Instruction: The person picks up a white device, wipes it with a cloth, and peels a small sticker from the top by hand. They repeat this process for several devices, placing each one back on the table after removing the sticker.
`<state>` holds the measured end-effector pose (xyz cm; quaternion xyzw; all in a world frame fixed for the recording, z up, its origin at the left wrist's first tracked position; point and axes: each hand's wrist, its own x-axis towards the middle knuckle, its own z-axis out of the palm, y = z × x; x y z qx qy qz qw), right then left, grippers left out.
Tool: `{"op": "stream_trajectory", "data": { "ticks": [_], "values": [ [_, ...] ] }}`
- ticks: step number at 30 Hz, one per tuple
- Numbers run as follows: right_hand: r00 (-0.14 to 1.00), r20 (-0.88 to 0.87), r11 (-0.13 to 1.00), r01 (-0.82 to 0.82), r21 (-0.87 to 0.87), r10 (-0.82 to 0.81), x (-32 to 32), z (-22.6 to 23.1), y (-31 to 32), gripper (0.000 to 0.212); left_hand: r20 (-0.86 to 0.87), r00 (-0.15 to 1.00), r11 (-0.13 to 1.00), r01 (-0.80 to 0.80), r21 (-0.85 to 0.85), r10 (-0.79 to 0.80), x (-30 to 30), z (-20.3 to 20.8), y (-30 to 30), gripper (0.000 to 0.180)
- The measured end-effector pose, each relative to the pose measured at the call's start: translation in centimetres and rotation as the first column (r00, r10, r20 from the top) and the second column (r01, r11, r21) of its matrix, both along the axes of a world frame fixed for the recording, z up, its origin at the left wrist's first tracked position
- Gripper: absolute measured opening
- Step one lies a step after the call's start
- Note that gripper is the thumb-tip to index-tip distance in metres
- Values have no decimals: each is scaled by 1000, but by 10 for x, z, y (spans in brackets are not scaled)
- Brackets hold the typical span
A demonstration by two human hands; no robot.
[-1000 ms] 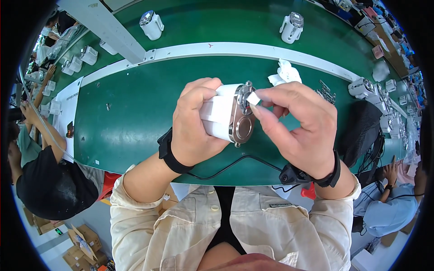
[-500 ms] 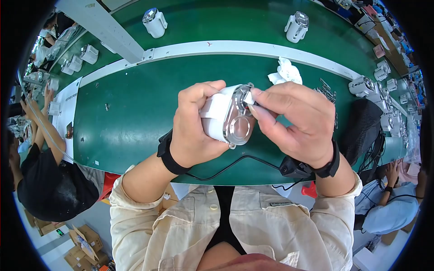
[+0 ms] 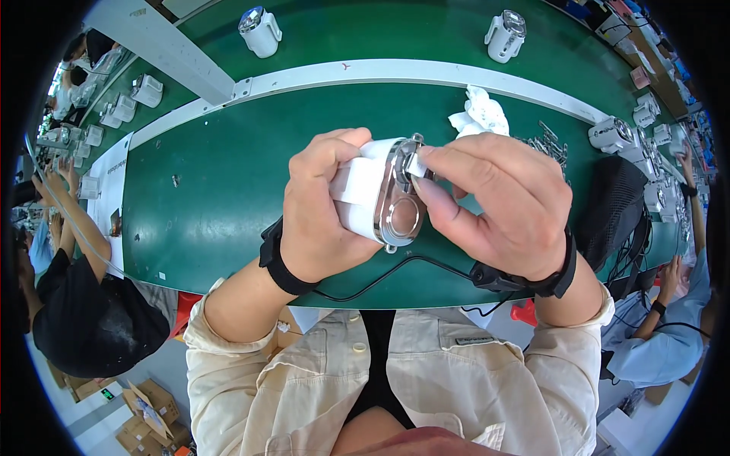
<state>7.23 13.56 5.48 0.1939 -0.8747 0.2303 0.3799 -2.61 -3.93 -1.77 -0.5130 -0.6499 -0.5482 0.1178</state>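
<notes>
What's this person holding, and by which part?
The left hand holds a white container around its body; the right hand pinches a small white piece by its right end, at the container's shiny face.

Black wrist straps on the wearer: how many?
2: left strap, on the wrist of the left hand gripping the white container; right strap, on the wrist of the right hand pinching a small white piece. Rolled sleeves could hide more.

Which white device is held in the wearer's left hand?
The central white device, its shiny end facing the right hand. It alone is in the left hand; the two devices beyond the white rail stand on the green surface.
</notes>
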Motion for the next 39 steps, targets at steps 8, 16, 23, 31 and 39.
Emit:
{"op": "stream_trajectory", "data": {
  "ticks": [8,16,23,31,39],
  "values": [
    [994,-81,962,92,257,-73,1,-15,-6,39,47,999,996,-22,-92,26,2,5,-4,77],
    [943,207,859,131,494,-263,18,-3,-19,44,-90,993,968,-92,-234,73,2,14,-2,76],
    [901,336,912,-131,-389,273,-2,-3,18,36,363,904,969,245,-13,-224,2,20,-1,75],
    [563,278,351,-22,-936,778,-10,-20,1,37,348,869,931,364,30,-352,3,17,-3,76],
    [601,330,499,-133,-856,728,-5,-22,-1,40,328,879,930,366,0,-346,4,19,-4,76]
  ]
}}
